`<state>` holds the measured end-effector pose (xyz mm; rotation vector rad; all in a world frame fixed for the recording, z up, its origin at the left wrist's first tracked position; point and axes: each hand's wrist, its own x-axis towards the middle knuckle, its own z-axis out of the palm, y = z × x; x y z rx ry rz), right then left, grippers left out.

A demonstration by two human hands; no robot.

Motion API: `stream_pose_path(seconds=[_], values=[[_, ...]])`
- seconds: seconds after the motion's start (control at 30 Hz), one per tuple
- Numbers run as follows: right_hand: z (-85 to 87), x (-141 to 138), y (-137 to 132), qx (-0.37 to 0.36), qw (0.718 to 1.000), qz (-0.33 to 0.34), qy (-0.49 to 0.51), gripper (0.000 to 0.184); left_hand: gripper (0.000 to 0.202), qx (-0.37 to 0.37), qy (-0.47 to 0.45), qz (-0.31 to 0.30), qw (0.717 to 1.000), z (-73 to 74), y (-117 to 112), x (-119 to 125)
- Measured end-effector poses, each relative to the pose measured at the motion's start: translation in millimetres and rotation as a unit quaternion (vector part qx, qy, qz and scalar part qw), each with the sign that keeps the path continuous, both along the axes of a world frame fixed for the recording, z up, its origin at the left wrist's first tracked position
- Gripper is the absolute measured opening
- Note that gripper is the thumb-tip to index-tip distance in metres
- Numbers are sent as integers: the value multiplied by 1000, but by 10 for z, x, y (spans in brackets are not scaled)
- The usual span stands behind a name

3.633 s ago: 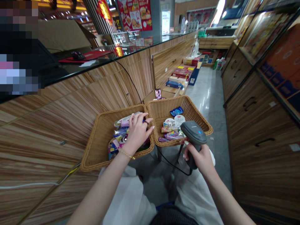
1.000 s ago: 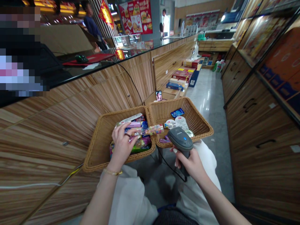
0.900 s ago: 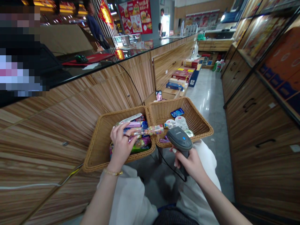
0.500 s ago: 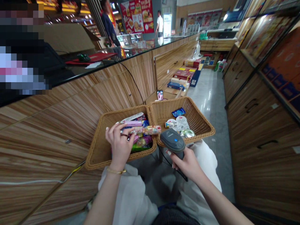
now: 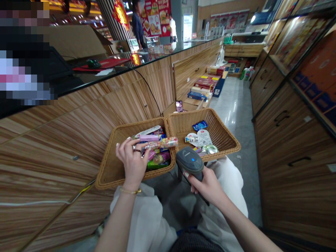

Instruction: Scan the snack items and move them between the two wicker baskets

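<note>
My left hand (image 5: pixel 132 161) hovers over the left wicker basket (image 5: pixel 108 171) and pinches a long clear tube of coloured candy (image 5: pixel 163 143), held level across the basket's right side. My right hand (image 5: pixel 207 185) grips the handle of a grey barcode scanner (image 5: pixel 189 161) with a blue light on top; its head points toward the tube. The left basket holds several bright snack packets. The right wicker basket (image 5: pixel 225 134) holds a blue packet (image 5: pixel 199 125), a white packet (image 5: pixel 201 138) and a few small sweets.
A long wooden counter (image 5: pixel 78 115) with a dark glass top runs along the left. Wooden cabinets (image 5: pixel 288 140) line the right of a narrow tiled aisle (image 5: pixel 231 105). Stacked boxes (image 5: pixel 202 87) lie on the floor farther back. Two people stand beyond the far counter. The scanner's cable hangs below.
My left hand took the candy tube out of the left basket and drew it leftward. My right hand brought the scanner left and closer to the tube.
</note>
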<state>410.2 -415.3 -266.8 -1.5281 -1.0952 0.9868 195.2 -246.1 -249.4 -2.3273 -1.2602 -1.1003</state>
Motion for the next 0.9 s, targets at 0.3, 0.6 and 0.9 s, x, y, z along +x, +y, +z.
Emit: stream_pose_path(seconds=[0.3,0.6,0.9], values=[[16,-5,-9,2,1000,4,-10,19,11,-12,-2,6,1000,-17,12,-2],[14,-1,-7,4,1000,-7,-7,20,9,-30,-17,0,999,-10,3,9],[32,-17,-12,6,1000,4,5,19,9,-12,-8,7,1000,5,-9,13]])
